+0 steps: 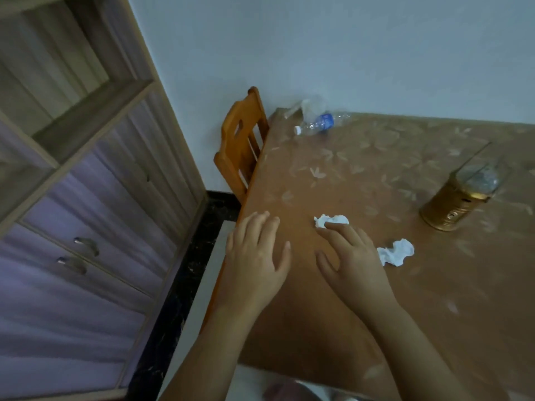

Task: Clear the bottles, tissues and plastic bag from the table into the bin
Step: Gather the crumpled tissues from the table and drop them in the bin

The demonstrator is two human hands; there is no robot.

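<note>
Both hands are spread, holding nothing: left hand (pixel 257 256) at the desk's (pixel 434 285) left edge, right hand (pixel 351 263) with fingertips at a crumpled tissue (pixel 333 219). Second tissue (pixel 397 252) just beside it. Bottle (pixel 318 124) and plastic bag (pixel 312 107) lie at the far-left corner.

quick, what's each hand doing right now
Left hand: open, holding nothing.
Right hand: open, reaching the farther crumpled tissue, no grip yet.

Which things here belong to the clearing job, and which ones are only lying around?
Belongs to the job:
farther tissue
nearer tissue
plastic bottle, lying on its side
plastic bag

Only lying around:
wooden chair
cabinet
golden jar (may be a bottle; hard to tell)
</note>
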